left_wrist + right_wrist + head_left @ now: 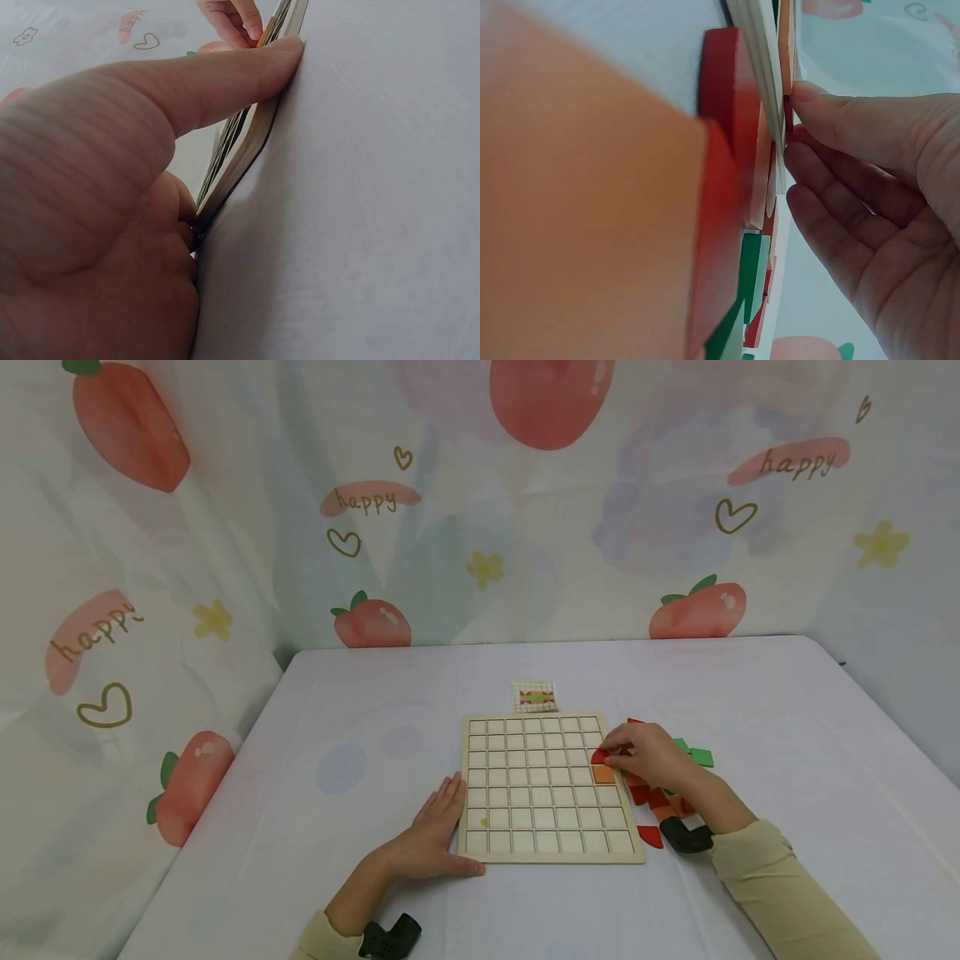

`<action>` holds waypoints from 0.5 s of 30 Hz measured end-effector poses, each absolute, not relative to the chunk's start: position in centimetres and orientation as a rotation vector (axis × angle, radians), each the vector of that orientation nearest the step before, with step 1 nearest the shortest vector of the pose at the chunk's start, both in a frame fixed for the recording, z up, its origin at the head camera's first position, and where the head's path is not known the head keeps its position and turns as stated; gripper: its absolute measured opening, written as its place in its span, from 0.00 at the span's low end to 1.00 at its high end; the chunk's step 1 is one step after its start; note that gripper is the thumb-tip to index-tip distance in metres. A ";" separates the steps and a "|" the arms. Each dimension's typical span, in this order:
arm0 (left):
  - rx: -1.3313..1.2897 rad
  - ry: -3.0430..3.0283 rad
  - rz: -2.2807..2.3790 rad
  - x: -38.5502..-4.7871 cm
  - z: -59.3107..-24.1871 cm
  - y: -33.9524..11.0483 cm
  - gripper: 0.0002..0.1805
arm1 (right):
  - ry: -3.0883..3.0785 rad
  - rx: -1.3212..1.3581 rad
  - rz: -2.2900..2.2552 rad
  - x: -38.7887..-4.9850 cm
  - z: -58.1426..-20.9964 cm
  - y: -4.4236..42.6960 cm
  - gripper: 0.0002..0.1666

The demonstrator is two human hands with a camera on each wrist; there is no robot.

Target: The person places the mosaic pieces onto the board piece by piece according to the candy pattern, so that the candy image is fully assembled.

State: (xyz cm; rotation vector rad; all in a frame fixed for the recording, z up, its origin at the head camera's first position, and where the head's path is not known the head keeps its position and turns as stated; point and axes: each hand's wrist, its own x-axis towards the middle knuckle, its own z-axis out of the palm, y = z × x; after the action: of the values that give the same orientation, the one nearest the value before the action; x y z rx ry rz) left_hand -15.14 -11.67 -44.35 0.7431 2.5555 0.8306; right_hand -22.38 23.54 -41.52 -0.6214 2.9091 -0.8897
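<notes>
A wooden grid board with square cells lies flat on the table. My left hand rests at its near left corner, fingers straight along the left side and thumb along the front edge. At the board's right column, my right hand pinches a small red quarter-round tile between thumb and fingertips. That tile is over the cell just behind an orange square tile, which sits in the grid. In the right wrist view, the red tile shows only as a thin edge at the fingertips.
Loose red, orange and green tiles lie right of the board, partly under my right forearm; a green tile and a red quarter-round lie at the outskirts. Behind the board is a pattern card. A printed cloth backdrop stands beyond the table.
</notes>
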 end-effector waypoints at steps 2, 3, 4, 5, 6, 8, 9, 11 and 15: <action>0.747 2.552 0.834 -15.2 -44.4 -11.7 0.63 | 2.906 -0.615 -0.896 -22.3 -41.5 23.6 0.12; 0.748 2.551 0.835 -15.2 -44.4 -11.7 0.63 | 2.904 -0.612 -0.900 -22.3 -41.5 23.6 0.12; 0.750 2.549 0.840 -15.2 -44.4 -11.7 0.63 | 2.902 -0.611 -0.904 -22.3 -41.5 23.7 0.12; 0.750 2.549 0.841 -15.2 -44.4 -11.7 0.63 | 2.899 -0.600 -0.908 -22.3 -41.5 23.7 0.12; 0.750 2.546 0.844 -15.2 -44.4 -11.7 0.63 | 2.895 -0.600 -0.911 -22.2 -41.5 23.8 0.13; 0.747 2.544 0.847 -15.2 -44.5 -11.6 0.63 | 2.893 -0.599 -0.921 -22.2 -41.5 24.0 0.13; 0.746 2.544 0.847 -15.2 -44.5 -11.6 0.63 | 2.892 -0.580 -0.929 -22.1 -41.5 24.0 0.13; 0.743 2.541 0.849 -15.2 -44.4 -11.6 0.63 | 2.893 -0.569 -0.955 -22.0 -41.4 24.2 0.14; 0.748 2.539 0.855 -15.1 -44.2 -11.7 0.62 | 2.885 -0.533 -1.020 -21.7 -41.0 24.5 0.16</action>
State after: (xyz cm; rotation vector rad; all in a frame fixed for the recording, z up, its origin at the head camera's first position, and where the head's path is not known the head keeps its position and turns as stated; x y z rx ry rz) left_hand -15.13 -11.65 -44.18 0.7475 2.5392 0.8545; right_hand -21.69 24.53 -40.97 -0.5332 2.8852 -1.0196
